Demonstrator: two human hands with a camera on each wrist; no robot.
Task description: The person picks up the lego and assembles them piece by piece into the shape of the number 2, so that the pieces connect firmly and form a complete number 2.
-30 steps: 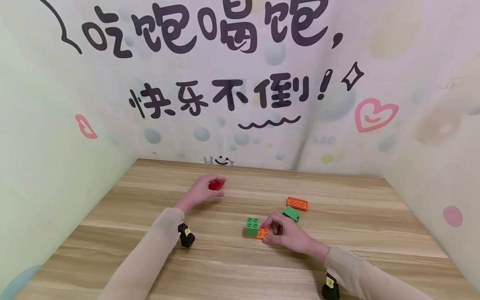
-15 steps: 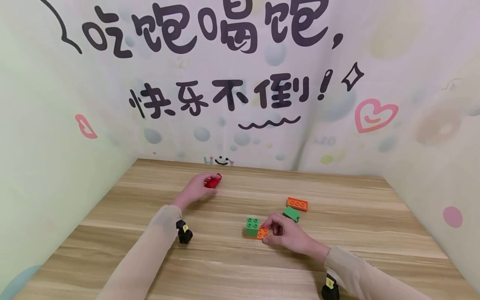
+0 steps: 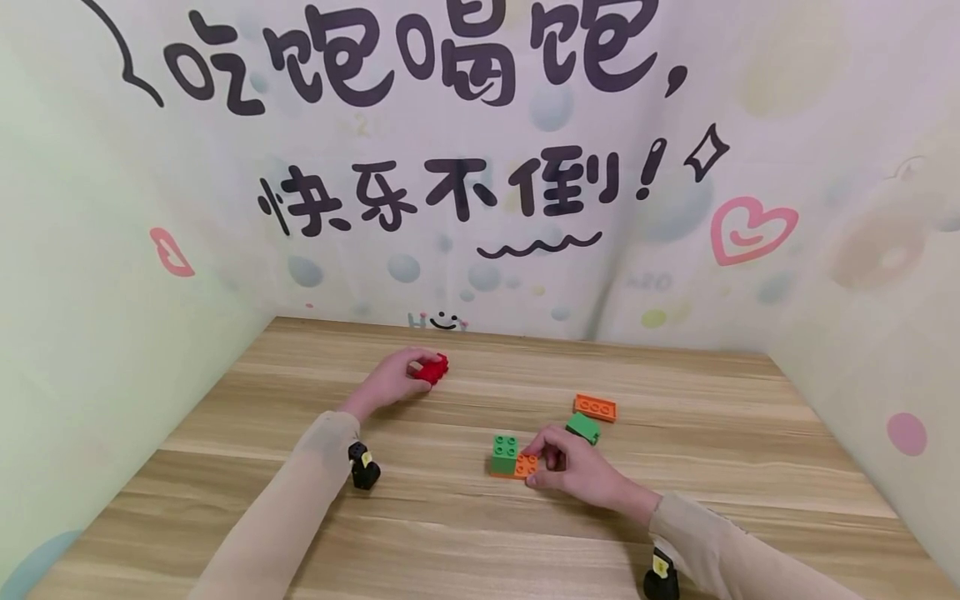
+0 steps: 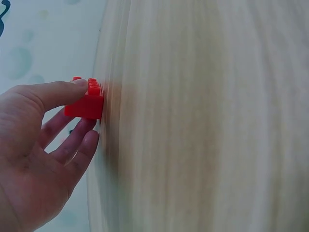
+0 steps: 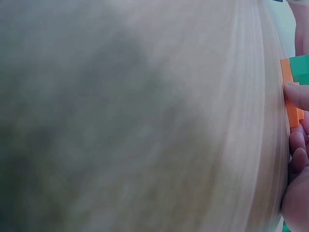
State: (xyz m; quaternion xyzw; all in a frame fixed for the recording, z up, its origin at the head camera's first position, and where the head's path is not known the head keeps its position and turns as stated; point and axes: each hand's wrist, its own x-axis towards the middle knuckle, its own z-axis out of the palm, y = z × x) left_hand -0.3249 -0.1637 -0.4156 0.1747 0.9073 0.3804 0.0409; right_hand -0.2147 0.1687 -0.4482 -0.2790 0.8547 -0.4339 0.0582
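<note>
Near the back of the table, my left hand [image 3: 392, 382] pinches a red toy brick [image 3: 432, 369] between thumb and fingers. In the left wrist view the red brick [image 4: 88, 102] shows its studs, with the thumb lying over one side. Nearer the middle, my right hand [image 3: 581, 468] pinches the right end of a flat orange brick [image 3: 527, 464]. A green brick [image 3: 504, 455] with studs on top sits on that plate's left half. The right wrist view catches the orange brick [image 5: 289, 94] edge-on at its right border, under the thumb.
Just behind my right hand lies another green brick [image 3: 582, 427], on its side. Beyond it, a second orange flat brick [image 3: 596, 407] lies with its hollow underside up. Printed cloth walls [image 3: 465, 283] stand behind and on both sides of the wooden table [image 3: 420, 542].
My left hand has drawn slightly left and turned the red brick, so more of it shows. The right hand and the orange and green bricks have stayed put.
</note>
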